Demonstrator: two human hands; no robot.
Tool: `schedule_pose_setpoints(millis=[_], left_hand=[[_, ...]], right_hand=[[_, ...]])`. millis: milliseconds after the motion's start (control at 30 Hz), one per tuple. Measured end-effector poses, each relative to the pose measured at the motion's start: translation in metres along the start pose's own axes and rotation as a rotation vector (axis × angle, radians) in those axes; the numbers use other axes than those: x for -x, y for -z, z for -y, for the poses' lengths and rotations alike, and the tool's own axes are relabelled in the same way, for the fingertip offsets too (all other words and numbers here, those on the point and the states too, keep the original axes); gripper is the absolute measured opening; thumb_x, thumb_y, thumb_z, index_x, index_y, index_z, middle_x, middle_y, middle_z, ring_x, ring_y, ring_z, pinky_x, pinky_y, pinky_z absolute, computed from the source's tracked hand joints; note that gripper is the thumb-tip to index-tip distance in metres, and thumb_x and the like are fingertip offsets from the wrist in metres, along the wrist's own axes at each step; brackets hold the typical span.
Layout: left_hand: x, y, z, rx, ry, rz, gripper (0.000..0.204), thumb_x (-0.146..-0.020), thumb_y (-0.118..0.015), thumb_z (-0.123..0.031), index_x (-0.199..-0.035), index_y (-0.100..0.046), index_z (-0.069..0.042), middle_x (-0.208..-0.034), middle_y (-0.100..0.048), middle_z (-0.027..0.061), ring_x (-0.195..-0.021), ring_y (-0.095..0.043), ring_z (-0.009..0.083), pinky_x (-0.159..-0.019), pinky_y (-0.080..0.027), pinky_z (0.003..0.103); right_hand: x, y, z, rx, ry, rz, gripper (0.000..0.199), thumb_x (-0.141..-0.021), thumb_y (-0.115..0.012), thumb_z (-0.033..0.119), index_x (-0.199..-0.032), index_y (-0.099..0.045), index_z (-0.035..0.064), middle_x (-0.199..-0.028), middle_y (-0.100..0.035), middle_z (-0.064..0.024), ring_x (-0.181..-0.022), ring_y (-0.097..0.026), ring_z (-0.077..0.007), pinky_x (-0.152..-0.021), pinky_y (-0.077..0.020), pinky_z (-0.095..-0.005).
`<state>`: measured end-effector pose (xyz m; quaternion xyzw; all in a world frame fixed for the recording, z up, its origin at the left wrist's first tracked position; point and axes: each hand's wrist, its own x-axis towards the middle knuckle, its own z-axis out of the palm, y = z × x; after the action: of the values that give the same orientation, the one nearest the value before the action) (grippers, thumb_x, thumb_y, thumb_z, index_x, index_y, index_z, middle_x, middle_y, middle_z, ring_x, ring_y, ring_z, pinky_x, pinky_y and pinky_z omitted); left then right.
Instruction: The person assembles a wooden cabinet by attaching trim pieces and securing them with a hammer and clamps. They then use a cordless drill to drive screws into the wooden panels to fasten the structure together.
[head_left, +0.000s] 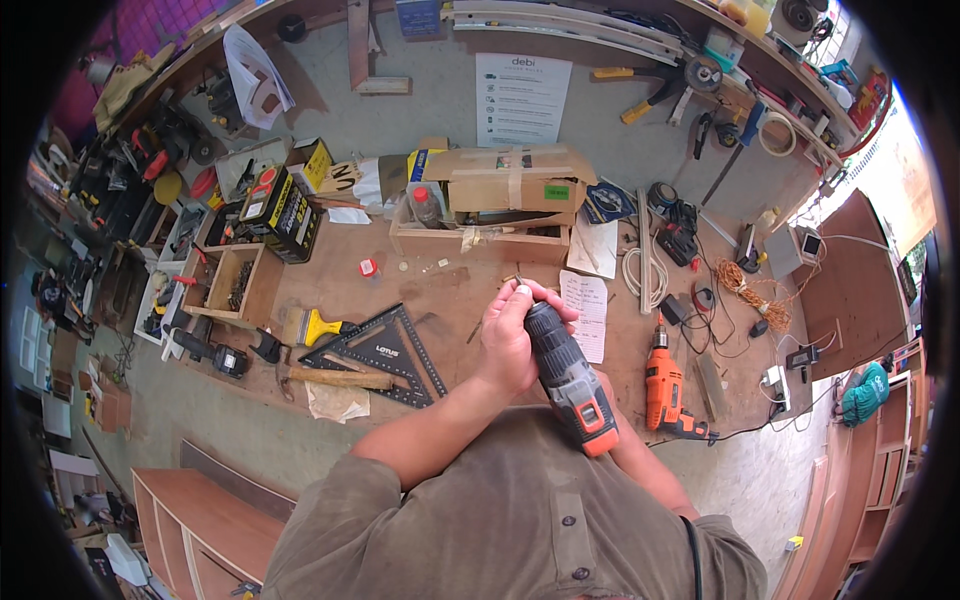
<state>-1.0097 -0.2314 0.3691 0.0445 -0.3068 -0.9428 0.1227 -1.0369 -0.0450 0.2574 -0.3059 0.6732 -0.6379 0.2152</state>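
1. While only the head view is on hand, we start there: our left hand (pixel 507 340) is wrapped around the front of a grey-and-black cordless drill with an orange-red base (pixel 568 378), fingers closed about the chuck end near a thin metal bit (pixel 518 281) at the tip.
2. Our right hand is hidden behind the drill body; only the forearm shows below it, so we cannot tell whether that hand grips or lies loose.
3. We judge the step in hand to be work at the chuck, seating or tightening the bit. The next move would call for a firm twist of the chuck with the body held steady, then a check that the bit sits straight.
4. The drill is held in the air above the near edge of the worn brown wooden workbench (pixel 440 290), tilted with its nose pointing away from us and its battery end toward our chest. Its casing looks scuffed but whole.
5. Near the left hand lie a black triangular metal speed square (pixel 385 350), a wooden-handled hammer (pixel 335 378) and a yellow-handled scraper (pixel 318 326).
6. To the right an orange corded drill (pixel 664 388) rests on the bench, beside a white sheet of lined paper (pixel 588 312).
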Motion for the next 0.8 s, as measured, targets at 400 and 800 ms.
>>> schedule_pose_setpoints(millis=[400, 800], left_hand=[[-0.006, -0.006, 0.007, 0.02, -0.045, -0.076, 0.022, -0.103, -0.038, -0.027, -0.096, -0.049, -0.008, -0.089, -0.06, 0.0101, -0.082, -0.066, 0.0278, -0.077, -0.056, 0.046], [-0.008, 0.001, 0.014, 0.028, 0.037, -0.143, 0.028, -0.103, -0.037, -0.035, -0.1, -0.05, -0.01, -0.087, -0.06, 0.0099, -0.077, -0.064, 0.0284, -0.074, -0.055, 0.046]], right_hand=[[-0.007, 0.003, -0.04, -0.068, -0.15, -0.045, 0.02, -0.078, -0.069, 0.003, -0.097, -0.062, 0.0043, -0.084, -0.063, -0.0068, -0.073, -0.062, -0.0206, -0.066, -0.0495, -0.0319], [-0.009, 0.002, -0.051, -0.144, -0.218, -0.006, 0.021, -0.077, -0.07, 0.004, -0.097, -0.063, 0.0052, -0.085, -0.064, -0.0082, -0.074, -0.064, -0.0246, -0.067, -0.0511, -0.0339]])
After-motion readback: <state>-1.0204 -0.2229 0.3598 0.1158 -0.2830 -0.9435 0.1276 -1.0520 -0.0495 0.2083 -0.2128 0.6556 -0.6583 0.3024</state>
